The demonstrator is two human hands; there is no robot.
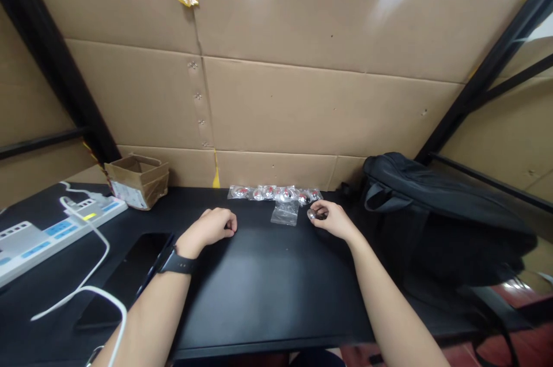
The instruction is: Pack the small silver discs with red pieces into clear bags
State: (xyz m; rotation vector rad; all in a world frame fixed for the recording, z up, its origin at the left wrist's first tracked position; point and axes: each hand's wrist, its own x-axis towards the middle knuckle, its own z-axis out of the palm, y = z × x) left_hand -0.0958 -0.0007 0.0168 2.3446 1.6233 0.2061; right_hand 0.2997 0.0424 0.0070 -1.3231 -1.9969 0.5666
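My right hand (332, 218) pinches a small round shiny silver disc (311, 214) by its edge; exactly what kind of disc it is I cannot make out. Just left of it lies a clear plastic bag (285, 212), flat and seemingly with nothing inside. Behind the bag, a row of round silver-and-red items in clear plastic wrapping (270, 193) runs along the foot of the cardboard wall. My left hand (213, 226) rests on the black table (263, 280), fingers curled loosely inward, with nothing visible in them. A dark watch is on that wrist.
At the left are a white-and-blue power strip (56, 234) with a white cable (106, 246) and an open cardboard box (142, 182). A dark phone-like slab (129, 269) lies beside my left forearm. A black bag (432, 211) stands at the right. Cardboard panels (276, 102) close the back.
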